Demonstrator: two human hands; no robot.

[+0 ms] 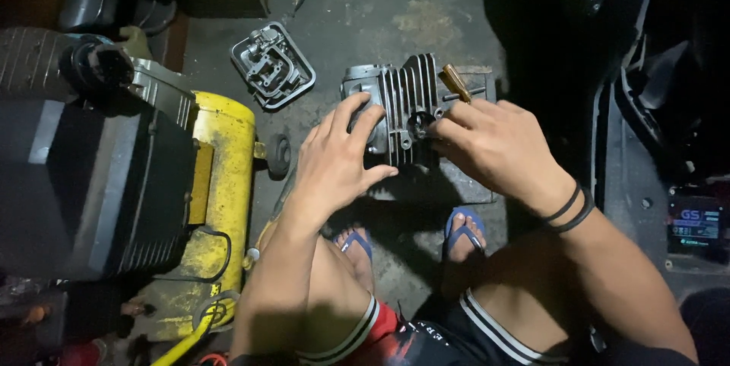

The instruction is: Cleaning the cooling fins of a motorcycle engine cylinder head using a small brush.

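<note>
Here the finned engine part [403, 111] sits on a flat slab [456, 183] on the concrete floor [380, 1], just ahead of the person's sandalled feet. The left hand [338, 160] lies spread against its near left side, fingers pressed on the metal. The right hand [494, 145] pinches a tool with a brown handle [455, 81] at the part's right side. A grey metal cover [272, 64] lies nearby, and a yellow air tank [220, 183] stands to the left.

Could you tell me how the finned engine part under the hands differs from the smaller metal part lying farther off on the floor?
The finned cylinder head is bulkier, stands on a slab and is touched by both hands; the flat cover lies untouched on the bare floor. The cylinder head shows parallel fins; the cover shows an open ribbed inside. Both are grey metal.
</note>
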